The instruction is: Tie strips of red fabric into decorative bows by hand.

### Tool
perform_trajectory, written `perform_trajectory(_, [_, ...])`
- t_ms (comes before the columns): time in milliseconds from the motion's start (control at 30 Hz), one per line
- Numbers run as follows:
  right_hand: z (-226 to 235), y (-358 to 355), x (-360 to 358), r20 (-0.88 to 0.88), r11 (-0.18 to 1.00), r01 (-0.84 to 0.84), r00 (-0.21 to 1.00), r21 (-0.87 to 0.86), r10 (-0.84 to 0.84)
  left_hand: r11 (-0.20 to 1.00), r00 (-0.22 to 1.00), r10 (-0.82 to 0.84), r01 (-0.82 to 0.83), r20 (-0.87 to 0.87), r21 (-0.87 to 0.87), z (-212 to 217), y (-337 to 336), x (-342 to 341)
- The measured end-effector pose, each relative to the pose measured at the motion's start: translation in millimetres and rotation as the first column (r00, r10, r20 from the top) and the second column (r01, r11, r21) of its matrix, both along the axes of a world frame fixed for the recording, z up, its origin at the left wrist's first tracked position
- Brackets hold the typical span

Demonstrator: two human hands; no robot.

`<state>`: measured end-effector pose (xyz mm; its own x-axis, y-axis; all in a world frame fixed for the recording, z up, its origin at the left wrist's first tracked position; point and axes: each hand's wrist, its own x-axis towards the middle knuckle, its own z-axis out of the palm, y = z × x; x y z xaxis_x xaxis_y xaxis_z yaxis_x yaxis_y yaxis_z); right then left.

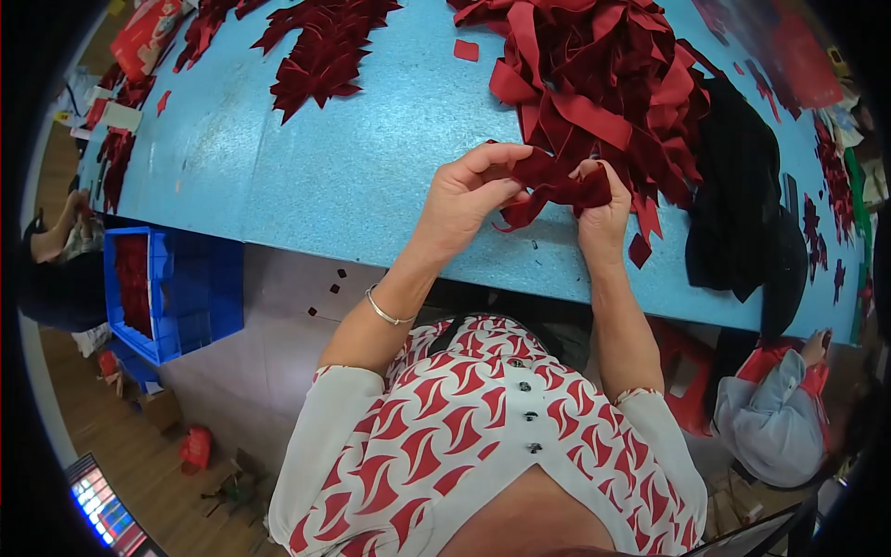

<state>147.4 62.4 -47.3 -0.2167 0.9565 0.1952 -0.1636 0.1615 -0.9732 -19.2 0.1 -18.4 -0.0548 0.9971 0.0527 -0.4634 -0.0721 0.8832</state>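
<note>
Dark red velvet strip (557, 186) held between both hands, long axis roughly left-right, slightly tilted with the right end a bit lower. It is bunched and folded; a thin tail hangs down from its left part toward the table edge. The strip sits above the blue table (353, 176), close to its near edge; whether it touches the top cannot be told.

Left hand (469, 200) is at the strip's left end, fingers curled over the top, thumb pressing in from the side, pinching the fabric. A silver bracelet (385, 311) sits on that wrist. Right hand (601, 213) is at the strip's right end, fingers closed around it, pinching the fold; the strip runs from its fingertips leftward to the other hand.

Just beyond the hands, and to the right of them, lies a big heap of red ribbon (603, 84), touching or nearly touching the right hand's far side. Right of that hand lies a black cloth (742, 186), draped to the table edge. A small red scrap (639, 251) lies just right of the right wrist. Far beyond the left hand is a pile of cut red pieces (320, 51). Down left of the left arm, on the floor, is a blue crate (172, 292). Another person in grey (770, 422) is off to the lower right.
</note>
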Motion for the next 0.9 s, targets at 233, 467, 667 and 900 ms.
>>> perform_trajectory(233, [-1.7, 1.5, 4.2, -0.012, 1.000, 0.014, 1.000, 0.009, -0.014, 1.000, 1.000, 0.001, -0.001, 0.021, 0.022, 2.0, -0.1, 4.0])
perform_trajectory(467, [2.0, -5.3, 1.2, 0.001, 1.000, 0.000, 1.000, -0.010, 0.000, 0.999, 1.000, 0.001, 0.000, -0.023, 0.037, 2.0, -3.8, -0.3])
perform_trajectory(667, [1.9, -6.0, -2.7, -0.008, 1.000, 0.009, 1.000, -0.005, -0.009, 0.998, 0.999, 0.027, -0.025, -0.044, 0.051, 0.5, -3.6, -2.2])
perform_trajectory(900, [5.2, -7.7, -3.2, 0.006, 1.000, 0.018, 1.000, 0.009, -0.018, 0.992, 0.988, 0.083, -0.070, -0.130, 0.102, 4.9, -3.2, -0.8])
